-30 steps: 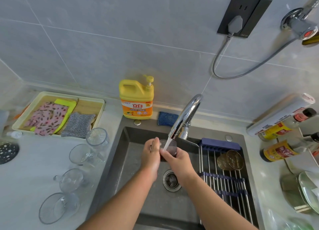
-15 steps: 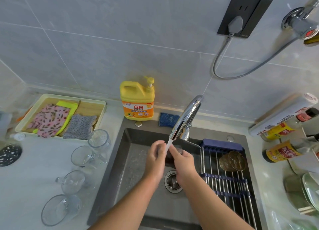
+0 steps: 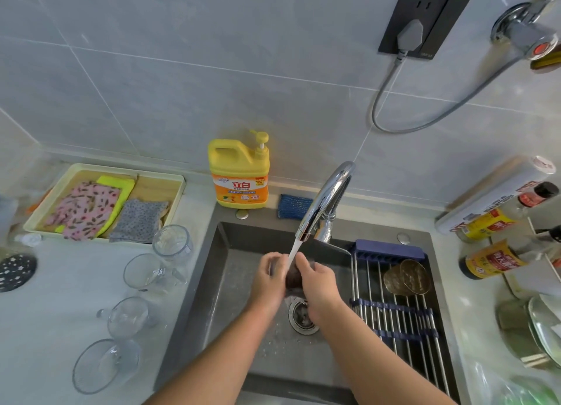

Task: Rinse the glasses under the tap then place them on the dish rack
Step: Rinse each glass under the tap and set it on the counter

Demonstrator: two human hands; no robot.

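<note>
Over the grey sink [image 3: 230, 283], my left hand [image 3: 267, 280] and my right hand [image 3: 318, 283] both grip a small dark glass [image 3: 293, 275], mostly hidden between them. Water runs from the chrome tap [image 3: 326, 201] onto it. An amber glass [image 3: 406, 277] lies on the metal dish rack [image 3: 394, 319] across the sink's right side. Several clear glasses stand on the counter to the left, among them one [image 3: 173, 240] near the sink edge and one [image 3: 106, 365] at the front.
A yellow detergent bottle [image 3: 239, 173] and a blue sponge [image 3: 293, 205] sit behind the sink. A tray of cloths [image 3: 103, 204] lies at the back left. Sauce bottles [image 3: 491, 258] and dishes [image 3: 543, 328] crowd the right counter. A grey cable hangs from the wall socket [image 3: 425, 18].
Both hands stay under the running water with the dark glass, shifting and turning it slightly. The view has drifted a little.
</note>
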